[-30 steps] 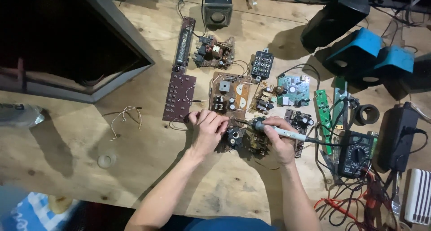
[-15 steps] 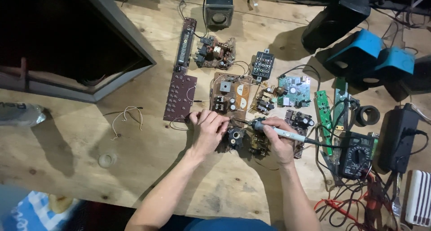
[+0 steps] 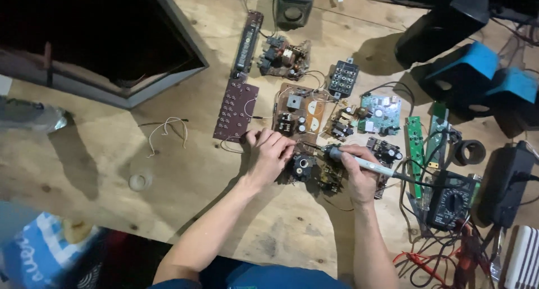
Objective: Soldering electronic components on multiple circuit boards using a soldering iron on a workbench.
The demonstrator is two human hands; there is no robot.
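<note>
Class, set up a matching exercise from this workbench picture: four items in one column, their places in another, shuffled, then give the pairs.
1. soldering iron
2. multimeter
3. loose white wire
4. blue speaker

A. far right corner of the table
B. in the right hand
C. left of the brown board
D. right of the right hand

Pairs: 1-B, 2-D, 3-C, 4-A

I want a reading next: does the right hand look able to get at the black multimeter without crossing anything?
Probably yes: the black multimeter lies just beside the right hand, though the hand already holds a soldering iron.
</note>
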